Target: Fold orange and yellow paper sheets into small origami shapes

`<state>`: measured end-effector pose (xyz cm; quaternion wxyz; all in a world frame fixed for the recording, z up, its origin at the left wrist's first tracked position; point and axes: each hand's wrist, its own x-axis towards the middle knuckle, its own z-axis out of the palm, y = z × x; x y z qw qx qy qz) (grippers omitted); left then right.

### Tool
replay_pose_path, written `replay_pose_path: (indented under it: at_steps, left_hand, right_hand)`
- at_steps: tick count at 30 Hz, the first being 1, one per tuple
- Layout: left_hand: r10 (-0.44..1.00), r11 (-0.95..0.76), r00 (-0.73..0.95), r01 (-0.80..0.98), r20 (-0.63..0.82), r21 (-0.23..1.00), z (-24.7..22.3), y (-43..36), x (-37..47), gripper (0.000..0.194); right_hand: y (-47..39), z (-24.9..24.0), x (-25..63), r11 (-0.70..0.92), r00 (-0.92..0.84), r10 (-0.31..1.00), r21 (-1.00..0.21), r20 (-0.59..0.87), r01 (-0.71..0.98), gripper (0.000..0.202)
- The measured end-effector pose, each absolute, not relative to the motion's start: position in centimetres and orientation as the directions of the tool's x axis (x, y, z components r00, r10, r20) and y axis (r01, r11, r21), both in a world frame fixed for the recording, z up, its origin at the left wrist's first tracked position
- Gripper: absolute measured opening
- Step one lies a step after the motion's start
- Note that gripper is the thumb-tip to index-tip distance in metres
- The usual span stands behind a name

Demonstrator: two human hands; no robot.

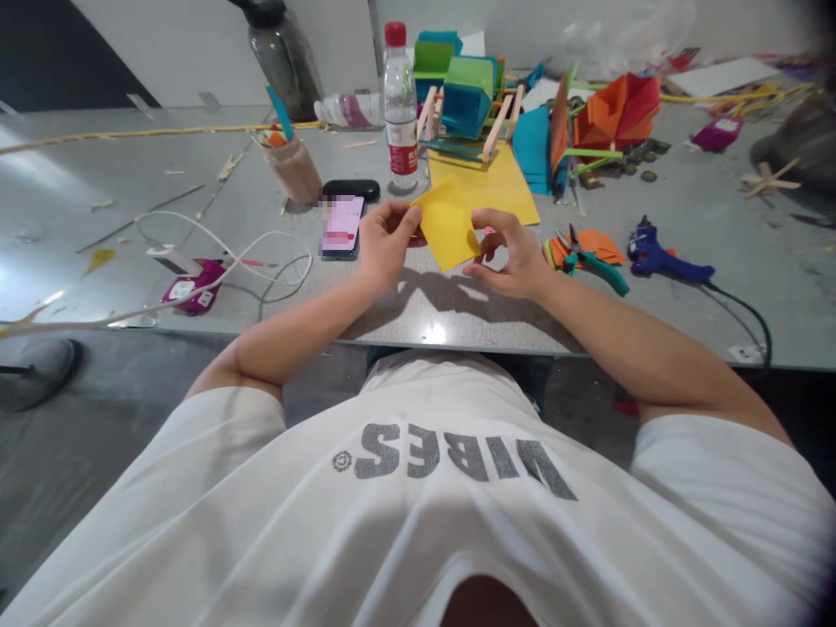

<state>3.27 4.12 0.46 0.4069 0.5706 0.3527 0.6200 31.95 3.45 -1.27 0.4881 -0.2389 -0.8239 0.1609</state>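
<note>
A yellow sheet of paper (447, 228), roughly square, is held up above the table and turned so that its corners point up and down. My left hand (387, 239) pinches its left corner between thumb and fingers. Close to the paper's right edge is my right hand (513, 257), its fingers curved and the thumb apart from the index finger. Some right fingertips are at or behind that edge; whether they touch it I cannot tell. Behind the held piece, a larger yellow sheet (515, 187) lies flat on the table.
Left are a phone (340, 228), a cup of sticks (293, 170) and white cables. A red-capped bottle (401, 113) stands behind, beside a blue-green paper wheel (467, 96) on wooden sticks. Right lie teal-handled pliers (604, 270), orange paper pieces (597, 246) and a blue glue gun (670, 259).
</note>
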Motion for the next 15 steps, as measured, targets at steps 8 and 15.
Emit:
replay_pose_path:
  at_steps: [8,15]
  left_hand:
    - [0.975,-0.217,0.009,-0.169,0.221,0.962,0.4,4.5,3.6,0.054]
    - [0.986,-0.148,0.055,-0.17,0.159,0.974,0.0,4.5,3.1,0.05]
  right_hand:
    - [2.2,0.3,31.3,0.768,-0.364,0.64,-0.559,0.677,0.311,0.073]
    - [2.3,0.5,31.2,0.786,-0.392,0.617,-0.554,0.682,0.274,0.063]
